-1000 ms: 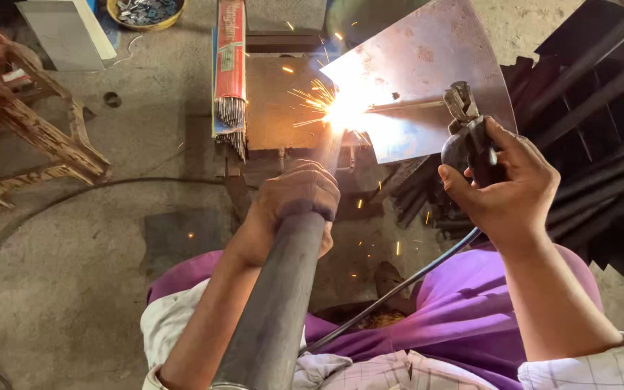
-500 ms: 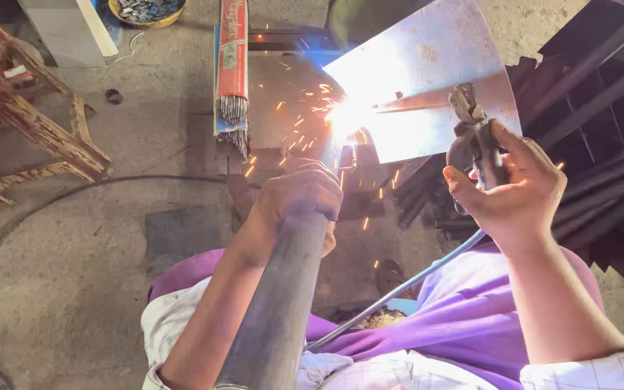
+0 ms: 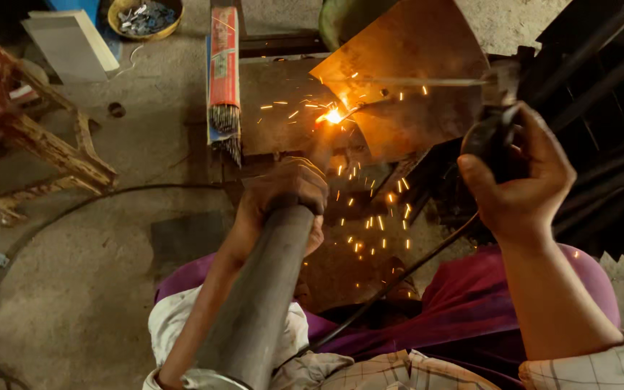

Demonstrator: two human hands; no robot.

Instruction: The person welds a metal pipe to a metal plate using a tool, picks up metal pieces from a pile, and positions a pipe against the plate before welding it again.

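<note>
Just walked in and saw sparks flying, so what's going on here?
A person is welding. The right hand grips an electrode holder whose rod reaches a glowing spot on a metal sheet. The left hand holds a dark pipe toward that joint. Sparks scatter downward.

Scene dimly lit overall. Strongest light is given by the welding arc (image 3: 332, 115), blown out to orange-white glare; an orange cast is thrown on the metal sheet (image 3: 413, 65). Sparks are streaked by motion. Right side is lost in shadow. The near pipe (image 3: 254, 303) is rendered soft.
</note>
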